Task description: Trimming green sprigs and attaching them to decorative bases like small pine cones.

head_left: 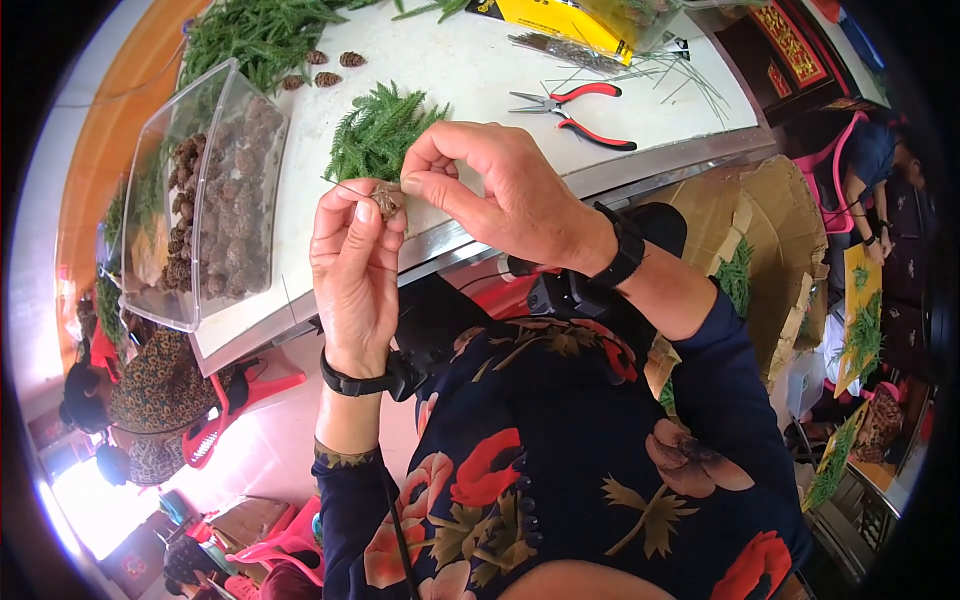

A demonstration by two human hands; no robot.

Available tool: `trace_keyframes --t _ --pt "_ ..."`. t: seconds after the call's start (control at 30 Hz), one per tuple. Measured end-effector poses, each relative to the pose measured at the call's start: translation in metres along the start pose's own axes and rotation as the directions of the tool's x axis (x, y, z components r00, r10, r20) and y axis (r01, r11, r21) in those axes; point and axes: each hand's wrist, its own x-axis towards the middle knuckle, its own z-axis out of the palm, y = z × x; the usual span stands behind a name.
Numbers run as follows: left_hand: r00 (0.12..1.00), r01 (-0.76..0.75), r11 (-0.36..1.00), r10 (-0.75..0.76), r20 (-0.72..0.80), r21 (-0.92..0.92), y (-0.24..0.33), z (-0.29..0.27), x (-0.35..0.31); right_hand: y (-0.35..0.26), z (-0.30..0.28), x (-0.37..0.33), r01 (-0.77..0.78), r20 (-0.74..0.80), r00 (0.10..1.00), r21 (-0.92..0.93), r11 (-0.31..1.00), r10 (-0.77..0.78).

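Note:
A small brown pine cone (386,200) is pinched between the thumb and fingers of my left hand (352,275), held up over the table's near edge. A thin dark wire (345,187) sticks out from the cone toward the left. My right hand (520,200) is closed in a pinch right against the cone's right side; what its fingertips hold is too small to make out. Just beyond my hands lies a bunch of green artificial pine sprigs (375,130). Pliers with red and black handles (570,103) rest on the table, beyond my right hand.
A clear plastic bin (205,200) of pine cones stands at the left of the white table (450,65). Several loose cones (326,79) and more greenery (240,45) lie at the back. Wires (690,85) and a yellow package (560,25) sit back right. Other people work nearby.

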Motion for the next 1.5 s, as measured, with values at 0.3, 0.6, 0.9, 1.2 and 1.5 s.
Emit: trace_keyframes --t 0.3,0.6,0.9,1.2,1.5 --pt "0.998 0.044 0.992 -0.05 0.046 0.119 0.001 -0.001 0.001 0.0 0.001 -0.005 -0.128 0.029 0.992 0.152 0.98 0.125" --pt "1.0 0.023 0.981 -0.021 -0.01 0.191 0.002 0.001 0.001 -0.004 0.0 -0.003 -0.156 0.022 0.988 0.085 0.984 0.155" --pt "0.999 -0.025 0.972 0.03 -0.017 0.234 0.002 0.001 -0.004 0.001 -0.002 -0.004 -0.025 -0.008 1.0 -0.013 1.0 0.025" --pt "0.989 -0.136 0.931 0.147 -0.007 0.337 -0.004 0.006 -0.007 -0.001 0.001 -0.01 -0.133 -0.005 0.991 0.195 0.972 0.136" --pt "0.987 -0.153 0.898 0.161 0.015 0.412 -0.002 0.01 -0.009 -0.003 -0.002 -0.014 -0.096 -0.011 0.995 0.122 0.988 0.098"
